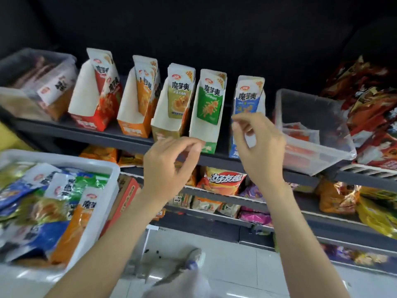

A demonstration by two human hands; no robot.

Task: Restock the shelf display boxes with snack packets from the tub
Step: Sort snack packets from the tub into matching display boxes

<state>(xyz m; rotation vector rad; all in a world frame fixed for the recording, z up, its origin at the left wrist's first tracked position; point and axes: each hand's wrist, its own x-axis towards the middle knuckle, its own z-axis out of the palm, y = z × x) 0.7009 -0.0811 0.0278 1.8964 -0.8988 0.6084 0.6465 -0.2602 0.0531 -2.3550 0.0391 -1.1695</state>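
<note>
Several cardboard display boxes stand in a row on the dark shelf (129, 140): red (94, 117), orange (134, 125), olive (166, 119), green (205, 131) and blue (233, 150), each with upright snack packets. At lower left, the white tub (64, 161) holds a heap of mixed packets (64, 203). My left hand (169, 168) hovers just below the green box front, fingers loosely curled, holding nothing. In front of the blue box, under its blue packet (247, 97), is my right hand (260, 147), also loosely curled and holding nothing.
A clear bin (311, 112) holding a few red packets sits right of the blue box, and another clear bin (32, 67) at far left. Chip bags (223, 179) fill the lower shelves. Red bags (369, 108) pile up at far right. White floor below.
</note>
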